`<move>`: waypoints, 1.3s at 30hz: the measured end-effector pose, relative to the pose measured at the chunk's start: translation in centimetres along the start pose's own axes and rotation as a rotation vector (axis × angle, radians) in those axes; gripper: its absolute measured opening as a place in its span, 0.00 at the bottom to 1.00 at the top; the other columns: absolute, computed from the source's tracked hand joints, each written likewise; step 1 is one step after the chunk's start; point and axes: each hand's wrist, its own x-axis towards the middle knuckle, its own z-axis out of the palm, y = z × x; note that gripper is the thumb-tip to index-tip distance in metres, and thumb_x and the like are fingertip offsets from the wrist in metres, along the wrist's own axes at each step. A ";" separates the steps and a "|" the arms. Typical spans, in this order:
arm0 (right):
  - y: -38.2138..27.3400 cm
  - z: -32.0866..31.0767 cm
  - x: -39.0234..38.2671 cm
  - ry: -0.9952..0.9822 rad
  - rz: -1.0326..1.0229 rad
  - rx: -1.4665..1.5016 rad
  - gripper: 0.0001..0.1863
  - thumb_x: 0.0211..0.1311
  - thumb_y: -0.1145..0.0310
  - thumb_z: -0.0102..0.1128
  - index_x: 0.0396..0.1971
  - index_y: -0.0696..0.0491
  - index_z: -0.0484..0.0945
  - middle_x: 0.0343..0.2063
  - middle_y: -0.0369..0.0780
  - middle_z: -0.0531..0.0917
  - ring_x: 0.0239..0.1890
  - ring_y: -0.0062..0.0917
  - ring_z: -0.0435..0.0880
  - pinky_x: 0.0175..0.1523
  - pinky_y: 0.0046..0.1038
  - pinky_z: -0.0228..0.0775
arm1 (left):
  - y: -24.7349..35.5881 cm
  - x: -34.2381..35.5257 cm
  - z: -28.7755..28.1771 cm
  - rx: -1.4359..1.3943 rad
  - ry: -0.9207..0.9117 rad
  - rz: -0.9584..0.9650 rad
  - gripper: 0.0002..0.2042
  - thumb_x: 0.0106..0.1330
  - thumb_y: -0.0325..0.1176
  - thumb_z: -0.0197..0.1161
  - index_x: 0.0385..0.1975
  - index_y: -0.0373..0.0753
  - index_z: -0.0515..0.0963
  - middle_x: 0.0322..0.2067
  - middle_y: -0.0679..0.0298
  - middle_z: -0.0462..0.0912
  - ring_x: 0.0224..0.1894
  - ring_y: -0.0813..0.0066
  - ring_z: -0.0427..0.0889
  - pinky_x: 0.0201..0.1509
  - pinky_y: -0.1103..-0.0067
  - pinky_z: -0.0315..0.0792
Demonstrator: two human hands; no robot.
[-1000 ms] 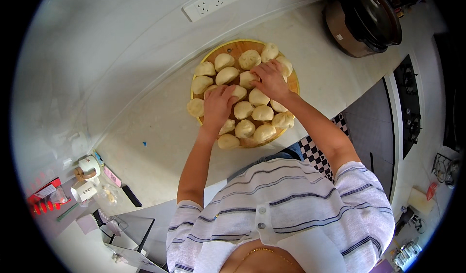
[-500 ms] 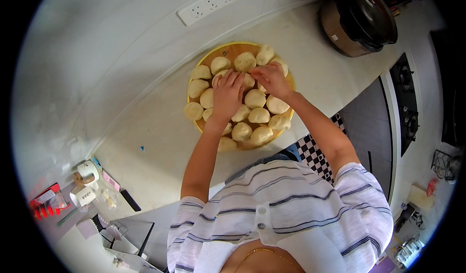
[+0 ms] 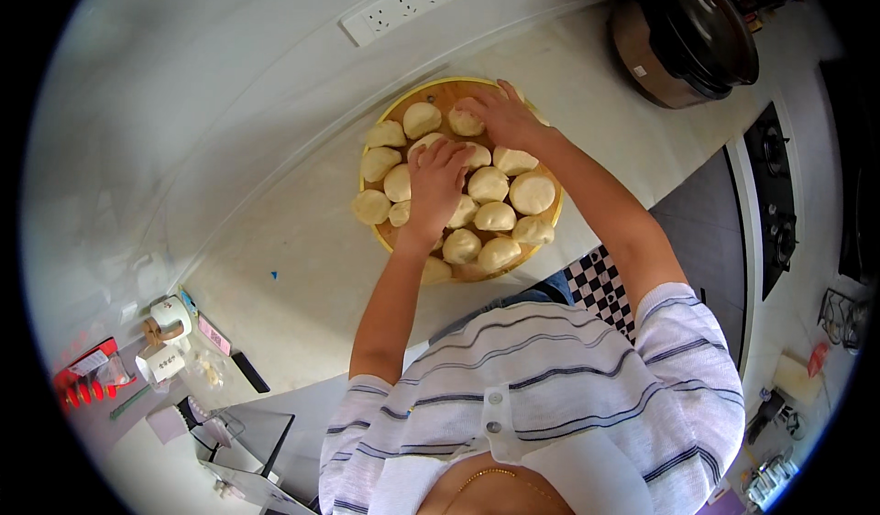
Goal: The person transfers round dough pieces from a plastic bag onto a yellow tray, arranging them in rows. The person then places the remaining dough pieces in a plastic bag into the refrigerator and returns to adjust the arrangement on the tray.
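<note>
Rounded, pale dough buns [image 3: 488,184] sit close together on a round wooden board [image 3: 392,112] with a yellow rim. My left hand [image 3: 438,185] lies over the middle of them. Its bent fingers rest on a dough bun [image 3: 426,144], and they do not wrap round it. At the far side, my right hand [image 3: 504,119] is spread, its fingers reaching over the buns near the rim. The digit on its left touches the top of another bun [image 3: 467,123]. Whatever lies beneath its palm is hidden.
The board stands on a pale counter [image 3: 312,240] against a wall with a socket strip [image 3: 403,6]. A brown and black electric cooker [image 3: 683,43] stands far right, beyond it a gas hob [image 3: 772,194]. A mug [image 3: 170,318] and small packages are at left.
My right hand has moved away from my left hand, toward the board's far rim, and its fingers have spread. My left hand stays over nearly the same buns.
</note>
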 end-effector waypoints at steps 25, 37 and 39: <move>-0.1 -2.6 3.1 -0.012 0.282 0.452 0.28 0.50 0.65 0.72 0.51 0.43 0.68 0.42 0.39 0.82 0.45 0.36 0.80 0.61 0.39 0.61 | -4.9 2.0 0.0 0.034 0.099 -0.128 0.14 0.61 0.30 0.65 0.47 0.52 0.81 0.55 0.62 0.74 0.58 0.60 0.71 0.66 0.61 0.56; 1.8 -2.0 2.3 0.155 0.378 0.138 0.27 0.63 0.54 0.61 0.60 0.45 0.68 0.52 0.41 0.79 0.54 0.36 0.78 0.66 0.43 0.60 | -4.8 2.5 -0.1 0.062 0.088 -0.128 0.16 0.60 0.30 0.66 0.48 0.53 0.80 0.53 0.63 0.74 0.57 0.61 0.72 0.66 0.60 0.55; 2.7 -1.2 1.9 0.143 0.530 0.025 0.29 0.63 0.48 0.58 0.59 0.47 0.68 0.52 0.42 0.78 0.54 0.38 0.78 0.63 0.44 0.63 | -4.4 2.9 -0.3 0.084 0.083 -0.127 0.16 0.60 0.30 0.66 0.48 0.53 0.80 0.52 0.63 0.74 0.56 0.62 0.72 0.65 0.60 0.56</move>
